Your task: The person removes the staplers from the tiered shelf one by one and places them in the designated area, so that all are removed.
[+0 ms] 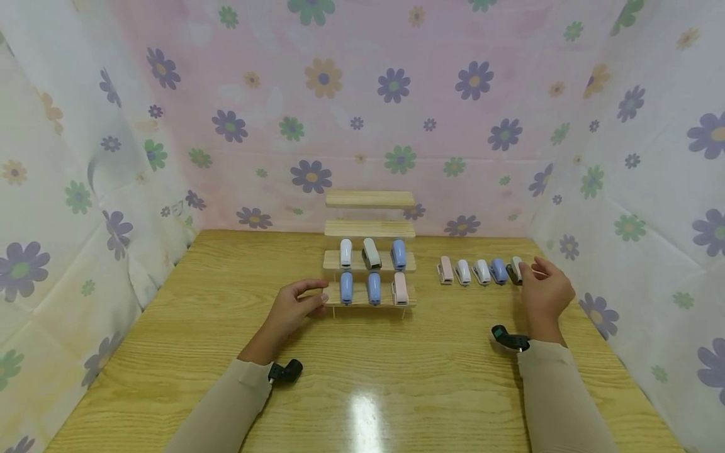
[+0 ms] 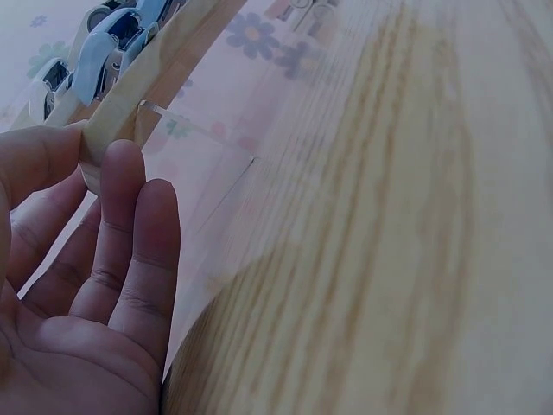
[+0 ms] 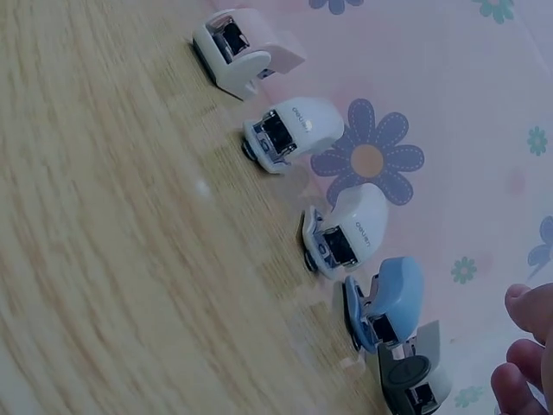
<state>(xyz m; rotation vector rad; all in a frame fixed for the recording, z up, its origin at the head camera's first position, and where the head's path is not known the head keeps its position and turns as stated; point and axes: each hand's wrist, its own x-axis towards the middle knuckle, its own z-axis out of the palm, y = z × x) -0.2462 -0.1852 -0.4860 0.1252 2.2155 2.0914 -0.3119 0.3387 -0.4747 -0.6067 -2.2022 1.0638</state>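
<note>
The person's left hand point(image 2: 95, 298) has its grip on the end of the wooden shelf point(image 2: 130, 97), thumb and a fingertip touching it. Along the shelf's upper left side show a pale blue stapler point(image 2: 93, 71) and a white stapler point(image 2: 50, 85). Right of the shelf are a clear rod point(image 2: 200, 131), flowered cloth point(image 2: 252, 36) and the desk point(image 2: 389, 225).
</note>
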